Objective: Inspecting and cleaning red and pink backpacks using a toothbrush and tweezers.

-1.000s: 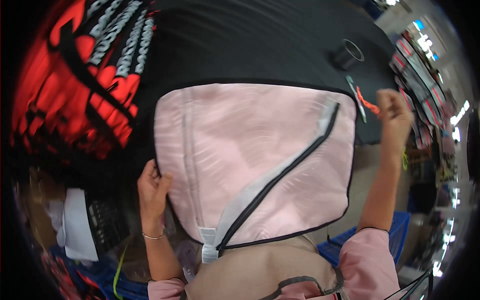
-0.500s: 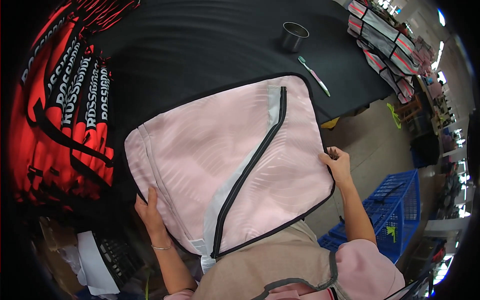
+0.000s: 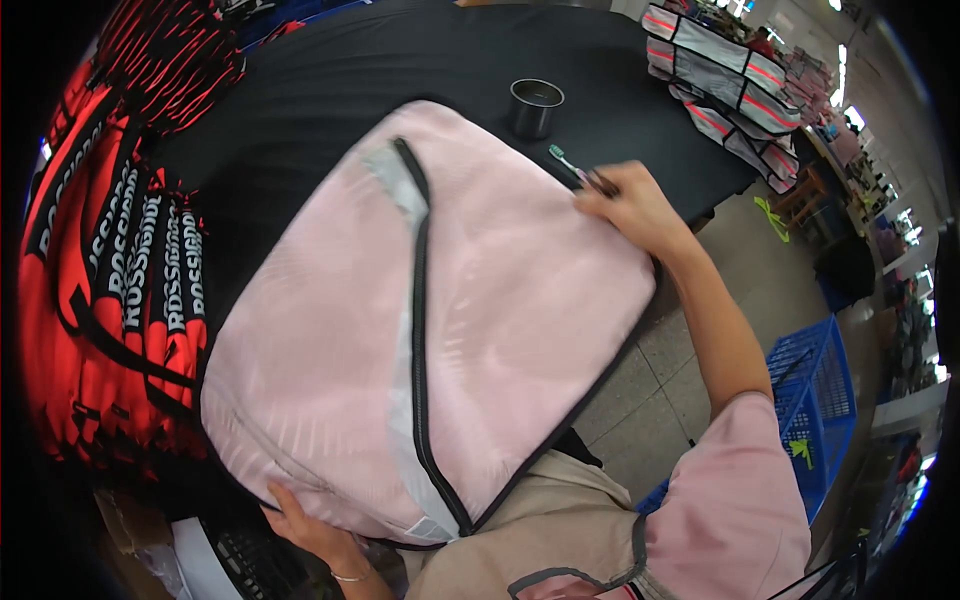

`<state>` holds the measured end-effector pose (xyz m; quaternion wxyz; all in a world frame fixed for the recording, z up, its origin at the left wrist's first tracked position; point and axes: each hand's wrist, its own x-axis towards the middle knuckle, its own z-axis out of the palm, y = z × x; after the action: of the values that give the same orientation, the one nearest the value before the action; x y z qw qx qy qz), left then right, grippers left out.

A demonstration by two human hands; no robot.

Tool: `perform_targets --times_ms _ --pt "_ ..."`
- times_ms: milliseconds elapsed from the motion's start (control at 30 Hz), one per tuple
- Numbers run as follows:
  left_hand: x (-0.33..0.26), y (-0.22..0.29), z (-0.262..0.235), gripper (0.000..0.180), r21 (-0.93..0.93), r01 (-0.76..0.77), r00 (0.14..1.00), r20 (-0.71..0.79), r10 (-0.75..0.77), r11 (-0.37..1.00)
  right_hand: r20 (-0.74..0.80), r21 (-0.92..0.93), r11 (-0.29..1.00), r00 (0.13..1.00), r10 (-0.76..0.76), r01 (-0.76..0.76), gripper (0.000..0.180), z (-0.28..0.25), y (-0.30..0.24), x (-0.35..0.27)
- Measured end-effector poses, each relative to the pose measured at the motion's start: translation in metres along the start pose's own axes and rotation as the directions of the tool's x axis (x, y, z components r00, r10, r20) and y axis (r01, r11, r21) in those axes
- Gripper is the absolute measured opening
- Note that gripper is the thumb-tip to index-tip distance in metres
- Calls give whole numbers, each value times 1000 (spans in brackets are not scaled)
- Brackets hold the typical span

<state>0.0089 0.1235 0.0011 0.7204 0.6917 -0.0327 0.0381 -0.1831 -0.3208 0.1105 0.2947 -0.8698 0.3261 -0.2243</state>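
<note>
Flat pink fabric bag (image 3: 500, 300) with black zipper, spread on black table.

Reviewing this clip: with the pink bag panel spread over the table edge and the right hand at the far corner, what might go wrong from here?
The right hand sits beside a slim tool and a metal cup; sliding the pink bag panel could knock either. The panel's near edge overhangs the black table, gripped only by the left hand, so it may sag or slip. It might also snag the red stack.
</note>
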Motion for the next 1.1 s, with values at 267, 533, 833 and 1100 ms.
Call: perform_targets --times_ms 267,533,833,1100 --pt "-56 -7 28 57 -470 544 821 129 -556 695 -332 203 949 929 -163 239 40 -6 -3 159" --pt "-76 -6 47 55 -288 869 482 675 -558 402 -569 -255 878 797 202 -405 42 9 222 99" --pt "-65 34 56 57 774 322 -140 608 -781 545 -329 -544 805 943 56 -237 42 41 202 78" --pt "42 148 123 22 134 -223 -123 979 -165 966 -331 -714 657 944 -9 -244 30 63 207 59"
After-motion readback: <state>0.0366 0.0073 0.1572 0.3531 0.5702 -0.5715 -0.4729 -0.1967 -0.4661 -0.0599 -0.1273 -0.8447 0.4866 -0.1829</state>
